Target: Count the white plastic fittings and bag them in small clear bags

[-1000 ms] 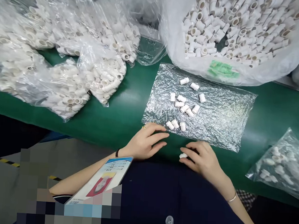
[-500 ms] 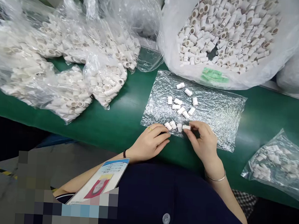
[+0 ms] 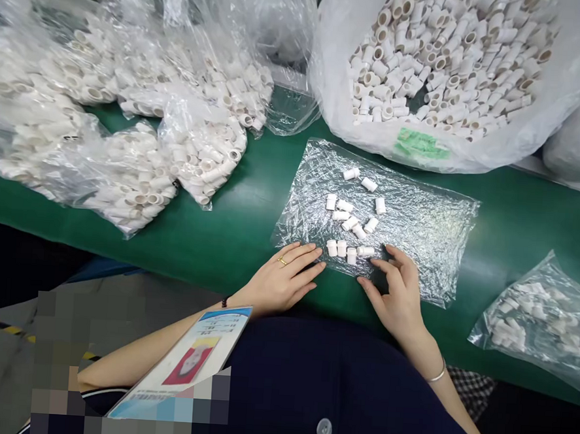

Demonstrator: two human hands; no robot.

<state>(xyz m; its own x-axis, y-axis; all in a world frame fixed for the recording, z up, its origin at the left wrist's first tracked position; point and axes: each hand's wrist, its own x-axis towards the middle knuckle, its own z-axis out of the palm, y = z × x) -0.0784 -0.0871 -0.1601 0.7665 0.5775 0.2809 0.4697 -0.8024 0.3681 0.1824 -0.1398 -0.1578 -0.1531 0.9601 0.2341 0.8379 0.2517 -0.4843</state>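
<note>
Several white plastic pipe fittings (image 3: pixel 340 215) lie scattered on a clear plastic bag (image 3: pixel 417 231) spread flat on the green table. Nearer to me, a short row of fittings (image 3: pixel 342 248) lies close to the bag's front edge. My left hand (image 3: pixel 286 272) rests just left of this row, fingers stretched out and holding nothing. On the other side, my right hand (image 3: pixel 396 289) is apart from the rightmost fitting (image 3: pixel 365 251), its thumb and fingers spread with nothing between them.
Behind the flat bag stands a large open bag (image 3: pixel 480 156) full of white fittings. Filled clear bags (image 3: pixel 134 194) crowd the left side of the table (image 3: pixel 239 240). A smaller bag of white pieces (image 3: pixel 539 317) lies at the right.
My right hand has let go of the rightmost fitting and opened, drawing back to the right. My left hand has moved slightly left, away from the row.
</note>
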